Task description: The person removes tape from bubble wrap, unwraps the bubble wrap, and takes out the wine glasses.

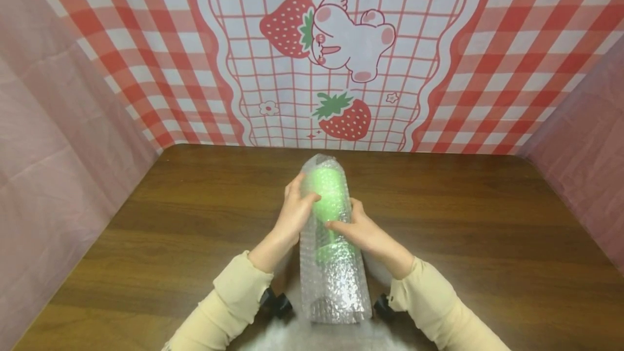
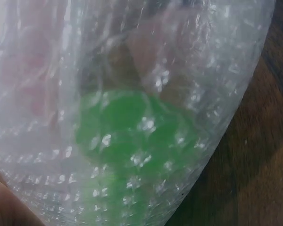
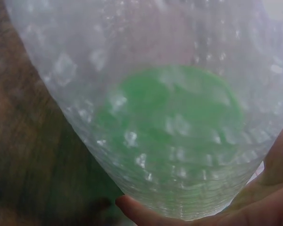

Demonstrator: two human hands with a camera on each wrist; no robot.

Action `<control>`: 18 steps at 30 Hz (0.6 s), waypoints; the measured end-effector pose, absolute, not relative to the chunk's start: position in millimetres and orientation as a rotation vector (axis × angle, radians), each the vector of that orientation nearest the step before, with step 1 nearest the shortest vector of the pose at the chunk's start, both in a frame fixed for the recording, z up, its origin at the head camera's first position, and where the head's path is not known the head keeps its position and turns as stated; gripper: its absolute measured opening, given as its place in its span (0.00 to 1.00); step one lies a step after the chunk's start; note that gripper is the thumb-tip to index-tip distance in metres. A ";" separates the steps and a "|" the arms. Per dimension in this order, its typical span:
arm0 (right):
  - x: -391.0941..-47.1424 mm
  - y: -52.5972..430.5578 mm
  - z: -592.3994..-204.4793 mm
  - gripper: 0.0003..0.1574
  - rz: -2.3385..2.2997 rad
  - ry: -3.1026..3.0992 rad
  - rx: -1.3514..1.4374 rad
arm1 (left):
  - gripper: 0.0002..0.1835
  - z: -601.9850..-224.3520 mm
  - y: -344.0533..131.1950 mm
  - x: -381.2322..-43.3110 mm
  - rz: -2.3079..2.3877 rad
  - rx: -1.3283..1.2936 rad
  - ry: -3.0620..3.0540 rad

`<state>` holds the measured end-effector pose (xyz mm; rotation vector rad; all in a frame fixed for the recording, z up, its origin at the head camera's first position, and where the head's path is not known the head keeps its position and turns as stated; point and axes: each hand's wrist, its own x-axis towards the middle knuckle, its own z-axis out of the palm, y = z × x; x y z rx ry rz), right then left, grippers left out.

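Observation:
A bubble-wrap bag (image 1: 341, 291) stretches away from the front of the table, and inside it a light green goblet-shaped item (image 1: 327, 194) shows through. Its wide part points to the far end; a narrower stem and a round green foot (image 2: 137, 127) lie nearer. My left hand (image 1: 294, 210) grips the wrapped item on its left side, thumb on top. From the right, my right hand (image 1: 365, 232) holds it lower down, thumb across the stem area. In the right wrist view, the fingers (image 3: 151, 214) curve around the bubble wrap. The bubbles blur the item's details.
A brown wooden table (image 1: 205, 188) lies under the hands. Behind it hangs a red-and-white strawberry cloth (image 1: 273, 69), with pink curtains (image 1: 63, 123) on both sides. Black wrist devices (image 1: 277, 303) sit under the cream sleeves (image 1: 229, 297). A pale, shiny sheet (image 1: 292, 337) lies at the front edge.

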<state>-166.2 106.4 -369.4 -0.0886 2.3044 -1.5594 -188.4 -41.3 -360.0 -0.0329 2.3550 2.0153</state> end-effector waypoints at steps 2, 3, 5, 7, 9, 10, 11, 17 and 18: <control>-166.2 106.7 -369.1 0.54 -1.548 2.308 -0.084 | 0.37 -359.9 -42.0 -188.6 2.019 -0.040 2.352; -166.4 106.8 -369.1 0.54 -1.549 2.306 -0.081 | 0.37 -360.0 -42.3 -188.8 2.020 -0.043 2.349; -166.7 107.0 -368.6 0.54 -1.545 2.308 -0.075 | 0.37 -360.1 -42.7 -188.8 2.022 -0.044 2.348; -166.7 107.5 -368.2 0.54 -1.543 2.307 -0.067 | 0.37 -360.5 -43.1 -188.9 2.029 -0.040 2.347; -166.8 108.0 -367.6 0.54 -1.548 2.295 -0.061 | 0.38 -360.6 -43.4 -188.8 2.030 -0.042 2.339; -166.7 108.4 -367.3 0.54 -1.546 2.295 -0.058 | 0.38 -360.6 -43.5 -188.8 2.030 -0.043 2.338; -166.7 108.8 -366.9 0.55 -1.538 2.298 -0.057 | 0.38 -360.6 -43.7 -188.9 2.026 -0.049 2.335; -167.4 110.9 -366.3 0.54 -1.597 2.238 -0.059 | 0.39 -360.5 -43.8 -190.7 2.017 -0.082 2.321; -167.6 111.2 -366.1 0.53 -1.611 2.226 -0.060 | 0.39 -360.5 -43.9 -191.0 2.016 -0.086 2.319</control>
